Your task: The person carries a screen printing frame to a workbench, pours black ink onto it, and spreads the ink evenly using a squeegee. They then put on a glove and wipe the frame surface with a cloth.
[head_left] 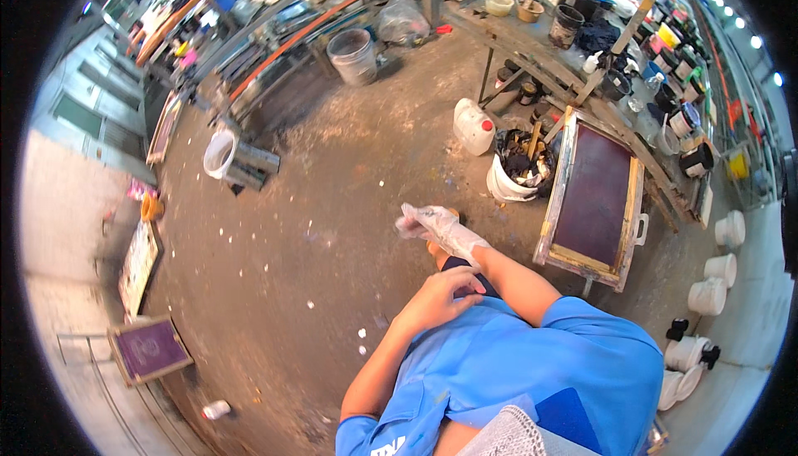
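While the right hand (426, 221) reaches forward over the floor (316, 207) in a thin see-through glove (467, 242) running up past the wrist, the left hand (442, 298) is bare, fingers loosely bent, nothing seen in it, just in front of the blue shirt (515, 356). Right-hand fingers blurred under the plastic; can't tell if open or closed.

Clutter mostly ahead and to the right. A white waste bucket (507, 186) full of dark scraps and sticks stands near the gloved hand, with a white jug (474, 128), red cap, just beyond. A large framed purple panel (592, 194) leans right beside the bucket, between the person and a workbench (532, 53) loaded with paint pots. White tubs (707, 296) line the right wall.

Far side: grey bucket (349, 65), clear plastic bag (405, 19) near it. Left: pale bucket (218, 157), a light board (139, 269) leaning at the wall, a smaller purple panel (151, 350), and a white container (216, 409) lying on its side. Middle of the floor has only small white specks.
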`<action>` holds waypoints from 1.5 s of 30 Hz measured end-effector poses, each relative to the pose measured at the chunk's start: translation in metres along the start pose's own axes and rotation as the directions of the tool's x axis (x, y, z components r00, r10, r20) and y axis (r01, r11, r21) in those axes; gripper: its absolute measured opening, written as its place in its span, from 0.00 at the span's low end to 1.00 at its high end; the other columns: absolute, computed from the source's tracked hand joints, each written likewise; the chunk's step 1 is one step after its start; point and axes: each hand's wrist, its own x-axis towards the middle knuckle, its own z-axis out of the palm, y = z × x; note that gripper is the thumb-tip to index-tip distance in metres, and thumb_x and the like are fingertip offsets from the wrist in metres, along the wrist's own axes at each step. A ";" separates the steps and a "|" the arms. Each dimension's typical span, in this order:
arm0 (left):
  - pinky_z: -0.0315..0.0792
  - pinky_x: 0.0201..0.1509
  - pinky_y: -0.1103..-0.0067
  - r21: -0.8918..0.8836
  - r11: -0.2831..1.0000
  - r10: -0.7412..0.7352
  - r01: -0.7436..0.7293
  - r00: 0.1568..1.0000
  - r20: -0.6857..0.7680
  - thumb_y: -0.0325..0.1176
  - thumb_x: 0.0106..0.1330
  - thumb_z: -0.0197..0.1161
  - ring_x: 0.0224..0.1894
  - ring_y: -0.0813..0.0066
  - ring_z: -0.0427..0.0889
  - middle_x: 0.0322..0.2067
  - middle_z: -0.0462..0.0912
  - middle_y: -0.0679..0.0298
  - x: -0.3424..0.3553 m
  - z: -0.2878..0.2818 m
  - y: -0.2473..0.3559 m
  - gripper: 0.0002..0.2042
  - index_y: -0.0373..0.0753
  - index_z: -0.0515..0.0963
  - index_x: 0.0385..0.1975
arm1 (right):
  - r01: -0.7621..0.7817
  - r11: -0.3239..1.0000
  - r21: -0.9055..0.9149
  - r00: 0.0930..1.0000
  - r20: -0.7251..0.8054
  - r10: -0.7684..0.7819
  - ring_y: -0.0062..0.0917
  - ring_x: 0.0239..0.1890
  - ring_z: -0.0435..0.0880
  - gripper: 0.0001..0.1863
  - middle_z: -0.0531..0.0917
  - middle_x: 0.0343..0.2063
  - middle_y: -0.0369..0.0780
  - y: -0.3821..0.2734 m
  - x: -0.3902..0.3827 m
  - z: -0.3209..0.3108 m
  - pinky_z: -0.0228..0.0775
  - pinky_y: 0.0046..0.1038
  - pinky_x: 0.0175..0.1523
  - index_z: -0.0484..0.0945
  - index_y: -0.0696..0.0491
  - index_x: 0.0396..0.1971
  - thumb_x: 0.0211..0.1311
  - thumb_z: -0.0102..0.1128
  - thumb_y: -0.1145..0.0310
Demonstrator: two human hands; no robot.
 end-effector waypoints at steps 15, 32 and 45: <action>0.76 0.41 0.69 0.268 0.141 -0.923 0.953 0.224 -0.311 0.34 0.58 0.65 0.37 0.64 0.84 0.33 0.85 0.53 -0.030 -0.125 -0.360 0.13 0.34 0.80 0.40 | 0.259 0.842 -0.473 0.647 -0.562 -0.515 0.28 0.44 0.82 0.17 0.83 0.44 0.43 0.004 0.126 -0.285 0.73 0.28 0.44 0.76 0.54 0.53 0.66 0.53 0.65; 0.75 0.38 0.68 0.458 0.870 -0.033 0.183 0.948 -0.315 0.30 0.60 0.64 0.33 0.58 0.84 0.27 0.84 0.52 0.523 -0.278 -0.311 0.07 0.33 0.81 0.32 | 0.451 0.451 -0.770 -0.546 -0.638 -0.543 0.24 0.56 0.73 0.30 0.75 0.54 0.38 -0.373 -0.093 -0.476 0.65 0.26 0.62 0.67 0.55 0.63 0.62 0.64 0.72; 0.74 0.44 0.82 -0.047 0.782 0.615 -0.622 0.756 0.226 0.26 0.63 0.63 0.36 0.79 0.82 0.35 0.85 0.64 1.005 -0.124 0.108 0.08 0.36 0.82 0.41 | 0.239 0.477 -0.846 -0.794 -0.453 -0.405 0.27 0.44 0.83 0.20 0.81 0.44 0.44 -0.376 -0.073 -0.581 0.81 0.31 0.48 0.71 0.58 0.52 0.59 0.59 0.78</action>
